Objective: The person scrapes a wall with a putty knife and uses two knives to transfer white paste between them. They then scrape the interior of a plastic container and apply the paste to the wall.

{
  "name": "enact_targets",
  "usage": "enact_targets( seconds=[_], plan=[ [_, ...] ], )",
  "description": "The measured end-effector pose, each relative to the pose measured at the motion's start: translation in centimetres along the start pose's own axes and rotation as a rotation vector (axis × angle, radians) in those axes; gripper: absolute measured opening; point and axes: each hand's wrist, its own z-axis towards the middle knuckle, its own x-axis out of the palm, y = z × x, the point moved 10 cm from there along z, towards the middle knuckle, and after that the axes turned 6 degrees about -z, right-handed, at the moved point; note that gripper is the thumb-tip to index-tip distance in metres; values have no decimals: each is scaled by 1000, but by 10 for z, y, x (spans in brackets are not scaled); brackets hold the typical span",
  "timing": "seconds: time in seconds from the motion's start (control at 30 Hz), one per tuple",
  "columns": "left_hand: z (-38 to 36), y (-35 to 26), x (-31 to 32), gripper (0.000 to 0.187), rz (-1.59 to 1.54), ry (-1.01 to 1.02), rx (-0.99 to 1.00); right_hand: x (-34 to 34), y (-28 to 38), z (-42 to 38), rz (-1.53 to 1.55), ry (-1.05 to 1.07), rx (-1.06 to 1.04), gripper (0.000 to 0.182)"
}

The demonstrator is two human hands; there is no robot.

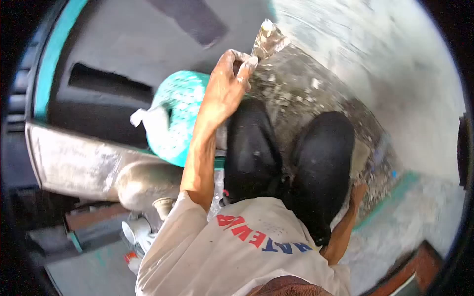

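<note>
My left hand (231, 81), smeared with white, is raised in front of my knees and closed around the handle of a putty knife (269, 39). The blade points up toward the wall and carries pale smears. My right hand (359, 191) hangs low beside my right knee, close to a beige object (360, 157). My leg partly hides that object, and I cannot make out what it is. The right fingers are too small and blurred to show whether they grip it.
Rubble (296, 89) covers the floor around my legs. A pale plastered wall (385, 59) stands ahead and right. On the left are a teal perforated plastic piece (180, 118) with a white crumpled thing (152, 122), and a metal sink (74, 160) with a rounded bowl.
</note>
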Motion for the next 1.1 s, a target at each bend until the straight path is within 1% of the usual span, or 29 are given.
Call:
enact_targets(
  seconds=[0.03, 0.07, 0.1, 0.13, 0.17, 0.23, 0.27, 0.3, 0.33, 0.37, 0.4, 0.43, 0.47, 0.53, 0.57, 0.63, 0.67, 0.73, 0.77, 0.8, 0.83, 0.87, 0.9, 0.93, 0.97, 1.0, 1.03, 1.07, 1.1],
  plan=[
    [-8, -4, -19, 43, 112, -76, 78, -7, 6, -14, -339, -520, -444, 55],
    [-18, -7, -42, 45, 227, -168, 77, -12, 33, -9, -327, -521, -460, 55],
    [-25, -1, -60, 43, 298, -259, 90, -27, 50, -2, -230, -376, -315, 57],
    [-30, 9, -75, 42, 425, -297, 86, -31, 52, 1, -143, -236, -157, 61],
    [-35, 22, -89, 41, 540, -324, 88, -32, 53, 1, -159, -246, -131, 61],
    [-43, 71, -114, 35, 678, -435, 126, -29, 17, 7, -268, -184, 211, 64],
    [-42, 80, -115, 36, 739, -417, 18, -42, 14, 3, -276, -211, 252, 64],
    [-44, 88, -119, 37, 807, -404, -92, -66, 36, 0, -290, -364, 115, 62],
    [-48, 99, -120, 37, 921, -412, -34, -85, 63, -7, -306, -509, -28, 59],
    [-51, 109, -116, 37, 1034, -428, 23, -122, 75, -14, -314, -525, -6, 59],
    [-53, 107, -111, 37, 1049, -391, -140, -145, 104, -14, -241, -425, 118, 53],
    [-54, 108, -107, 37, 1032, -384, -130, -166, 140, -16, -164, -324, 237, 48],
    [-56, 109, -104, 39, 1077, -393, -134, -191, 170, -23, -172, -341, 244, 48],
    [-60, 114, -104, 46, 1093, -395, -181, -256, 240, -39, 79, -642, -38, 37],
    [-64, 111, -104, 46, 1081, -404, -182, -272, 255, -38, 75, -651, -48, 37],
    [-71, 74, -104, 49, 1083, -579, -33, -323, 296, -58, 238, -965, -323, 33],
    [-70, 50, -99, 49, 1068, -591, -22, -344, 316, -62, 238, -985, -330, 33],
    [-74, -12, -80, 53, 561, -542, 198, -390, 369, -80, -12, -1108, -297, 31],
    [-66, -17, -67, 56, 264, -428, 259, -409, 388, -82, -14, -1121, -312, 31],
    [-60, -24, -51, 60, 77, -330, 260, -424, 406, -80, -9, -1103, -326, 31],
    [-46, -23, -30, 69, -326, -164, 220, -438, 426, -79, -3, -1087, -341, 32],
    [-35, -28, -8, 78, -573, 17, 258, -448, 455, -83, -1, -1104, -358, 32],
    [-25, -32, 9, 87, -693, 120, 190, -449, 492, -85, 137, -1025, -468, 30],
    [-10, -32, 17, 98, -562, 109, 329, -450, 520, -84, 270, -943, -577, 29],
    [-7, -33, 34, 111, -735, 217, 261, -447, 539, -80, 141, -917, -602, 25],
    [-6, -30, 48, 117, -836, 288, 215, -438, 551, -69, 11, -894, -619, 22],
    [-7, -26, 62, 124, -930, 365, 166, -407, 582, -94, -475, -1330, -944, 17],
    [-8, -30, 69, 130, -976, 396, 158, -409, 596, -73, -110, -1020, -783, 15],
    [-10, -31, 74, 135, -1019, 423, 143, -397, 621, -75, -52, -912, -791, 15]
  ],
)
